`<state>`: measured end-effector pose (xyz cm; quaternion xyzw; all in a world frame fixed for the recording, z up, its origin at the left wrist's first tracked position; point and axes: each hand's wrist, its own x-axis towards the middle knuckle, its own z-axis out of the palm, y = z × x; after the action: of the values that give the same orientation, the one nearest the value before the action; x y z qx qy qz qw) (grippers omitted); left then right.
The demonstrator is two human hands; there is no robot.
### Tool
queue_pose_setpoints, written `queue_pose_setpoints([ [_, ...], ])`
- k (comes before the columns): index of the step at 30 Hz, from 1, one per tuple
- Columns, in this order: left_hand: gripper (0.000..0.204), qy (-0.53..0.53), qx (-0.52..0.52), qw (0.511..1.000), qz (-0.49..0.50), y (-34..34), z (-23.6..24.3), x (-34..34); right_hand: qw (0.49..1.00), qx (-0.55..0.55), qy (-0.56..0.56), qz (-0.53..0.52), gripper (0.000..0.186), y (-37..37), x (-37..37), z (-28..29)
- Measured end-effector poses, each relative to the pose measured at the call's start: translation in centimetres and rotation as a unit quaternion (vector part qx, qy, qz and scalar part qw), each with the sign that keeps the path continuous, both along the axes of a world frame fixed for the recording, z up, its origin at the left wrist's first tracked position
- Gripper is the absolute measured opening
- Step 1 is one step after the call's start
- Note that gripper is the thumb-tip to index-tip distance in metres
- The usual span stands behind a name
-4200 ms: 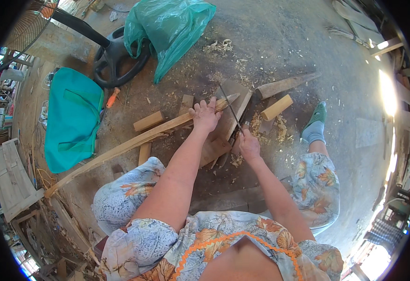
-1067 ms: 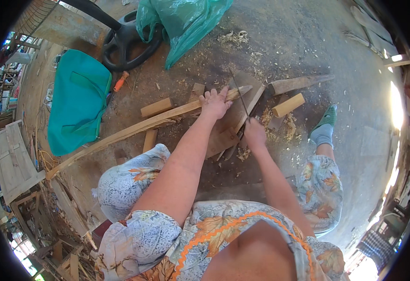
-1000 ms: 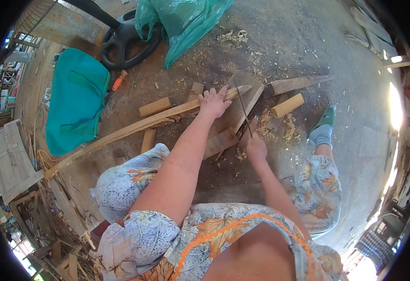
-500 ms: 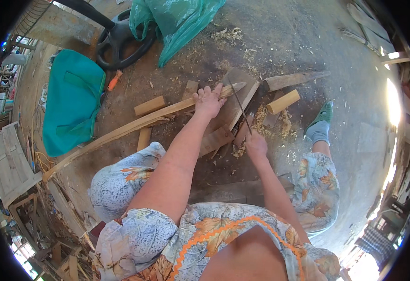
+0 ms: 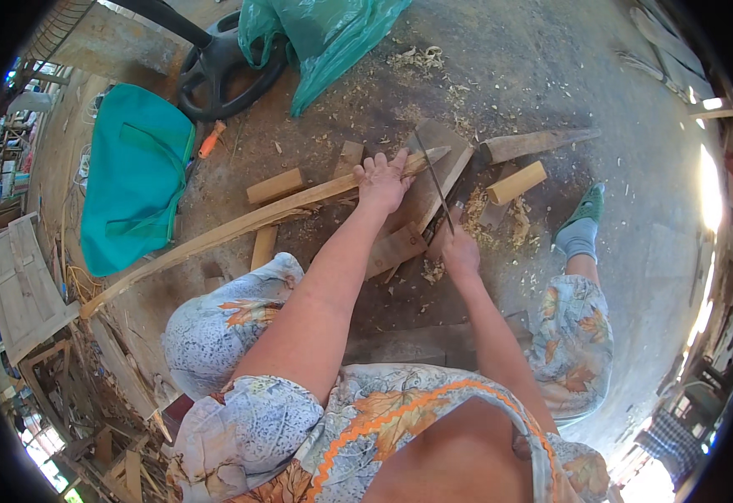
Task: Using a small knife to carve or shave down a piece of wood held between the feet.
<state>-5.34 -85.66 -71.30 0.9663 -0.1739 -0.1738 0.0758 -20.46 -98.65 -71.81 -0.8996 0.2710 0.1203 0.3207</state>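
My left hand (image 5: 383,180) presses down on a long strip of wood (image 5: 240,220), fingers curled over its upper end and thumb along it. The strip runs from the lower left to a tapered tip on a flat wooden block (image 5: 440,137). My right hand (image 5: 462,255) is closed around the handle of a saw (image 5: 435,181), hidden in the fist. Seen nearly edge-on, its thin dark blade lies across the strip near the tip, just right of my left fingers.
Short wood pieces (image 5: 276,185), a yellowish block (image 5: 517,182) and a pointed timber (image 5: 542,144) lie around. Shavings (image 5: 417,59) litter the floor. Teal bag (image 5: 132,184), orange-handled tool (image 5: 212,139), dark wheel-shaped base (image 5: 230,71) and green plastic bag (image 5: 341,50) stand further out.
The whole scene has shifted slightly right in the picture. Both hands keep their hold, and the saw still crosses the strip at about the same place.
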Motion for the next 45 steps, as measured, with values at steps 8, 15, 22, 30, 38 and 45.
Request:
queue_pose_setpoints([
  [8,0.054,0.016,0.006,1.000,0.000,-0.3,-0.1,0.3,0.999,-0.041,-0.010,0.021,0.022,-0.3,3.1,-1.7],
  [15,0.055,0.028,-0.014,1.000,0.004,-0.8,1.1,0.2,0.999,-0.038,-0.027,0.019,0.021,-0.8,1.6,-1.6],
  [22,0.056,0.045,-0.003,0.999,0.010,-0.3,0.6,0.3,0.999,-0.033,-0.024,0.018,0.024,-0.1,2.0,-1.6],
  [30,0.056,0.026,-0.020,0.999,0.001,-1.0,1.0,0.3,0.998,-0.037,0.002,0.043,0.027,-1.6,2.6,-3.9],
  [38,0.056,0.056,0.002,0.998,0.008,0.0,0.8,0.6,0.999,-0.008,0.034,-0.007,0.027,0.6,-1.5,-0.5],
  [45,0.055,0.029,-0.002,1.000,0.002,-0.4,0.5,0.2,0.995,-0.032,-0.064,0.073,0.025,-0.9,2.4,-0.7],
])
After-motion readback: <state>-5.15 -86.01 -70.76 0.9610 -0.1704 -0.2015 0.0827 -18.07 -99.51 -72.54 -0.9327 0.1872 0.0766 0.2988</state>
